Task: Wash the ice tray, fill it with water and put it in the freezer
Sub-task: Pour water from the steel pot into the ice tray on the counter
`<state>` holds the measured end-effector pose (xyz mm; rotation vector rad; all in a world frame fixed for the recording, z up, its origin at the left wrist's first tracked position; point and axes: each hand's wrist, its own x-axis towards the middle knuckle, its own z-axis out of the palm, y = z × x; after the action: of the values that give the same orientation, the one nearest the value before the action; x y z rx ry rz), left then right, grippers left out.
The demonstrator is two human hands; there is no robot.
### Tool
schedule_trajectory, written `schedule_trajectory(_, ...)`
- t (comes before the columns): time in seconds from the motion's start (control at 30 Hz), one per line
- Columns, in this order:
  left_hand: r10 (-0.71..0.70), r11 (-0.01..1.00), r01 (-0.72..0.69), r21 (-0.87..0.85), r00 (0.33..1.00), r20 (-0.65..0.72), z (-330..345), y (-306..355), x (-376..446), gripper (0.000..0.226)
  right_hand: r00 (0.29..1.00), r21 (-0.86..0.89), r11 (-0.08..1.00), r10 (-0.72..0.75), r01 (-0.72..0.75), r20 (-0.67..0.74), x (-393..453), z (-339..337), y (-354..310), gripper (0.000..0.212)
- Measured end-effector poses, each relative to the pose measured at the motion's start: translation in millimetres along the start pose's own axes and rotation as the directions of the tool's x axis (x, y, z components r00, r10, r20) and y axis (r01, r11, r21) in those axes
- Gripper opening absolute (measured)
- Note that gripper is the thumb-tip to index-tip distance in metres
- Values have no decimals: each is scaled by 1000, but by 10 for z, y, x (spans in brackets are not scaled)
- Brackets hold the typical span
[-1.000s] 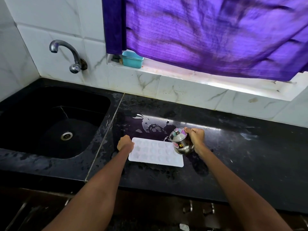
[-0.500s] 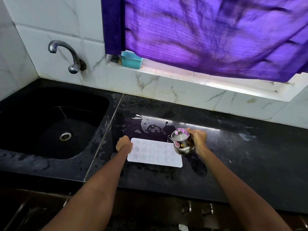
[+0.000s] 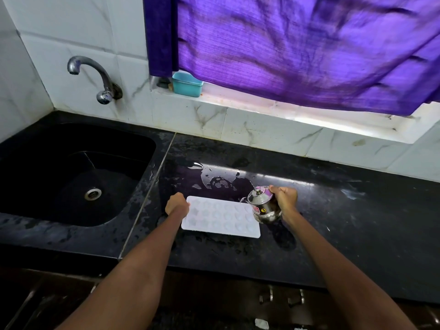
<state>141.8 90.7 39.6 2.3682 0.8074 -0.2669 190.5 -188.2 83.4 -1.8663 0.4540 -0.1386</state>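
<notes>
Head view: the right hand is wrapped closed around a small lidded steel pot with a spout, tipped toward the left so that the spout hangs over the right end of the white ice tray. That tilt looks meant to pour water into the cells nearest it; whether a stream is running I cannot tell. The left hand is curled into a loose fist and presses on the tray's left edge, probably to stop the light plastic from sliding on the wet table.

The tray lies flat on the table, just right of the sink, with its cells facing up. How much water they hold is too pale to judge. A puddle shines on the table just behind the tray. The sink basin looks empty, the tap above it shows no flow, and a small teal tub sits on the window ledge under the purple curtain.
</notes>
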Motion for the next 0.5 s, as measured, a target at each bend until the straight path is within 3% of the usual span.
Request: schedule_trajectory(0.5, 11, 1000, -12, 22, 1000, 7, 9, -8, 20, 32, 997, -55, 996, -74, 74, 7, -14, -29, 22, 35)
